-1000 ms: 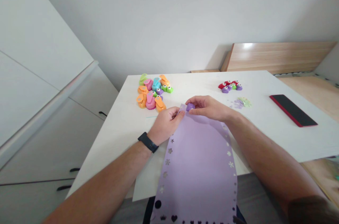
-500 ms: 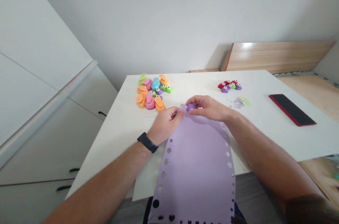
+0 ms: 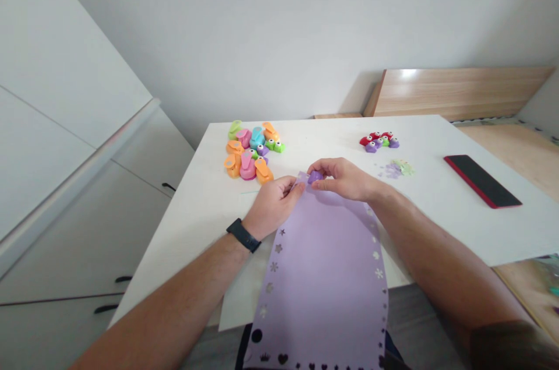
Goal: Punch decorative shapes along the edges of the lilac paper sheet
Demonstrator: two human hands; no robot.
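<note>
Swinging slightly leftward since a second ago, one purple sheet (image 3: 327, 253) is reaching past the near edge of the white table (image 3: 323, 140), showing flower, star, heart, crown and round cutouts along its borders. At its far edge, one small, glossy purple punch (image 3: 315, 176) is sitting between the right hand's (image 3: 343, 179) fingers and thumb. Left hand (image 3: 273, 204) is pinching the sheet's far-left corner. Eight larger punches (image 3: 248, 167) are lying grouped: four orange, two pink, one blue, one light green.
</note>
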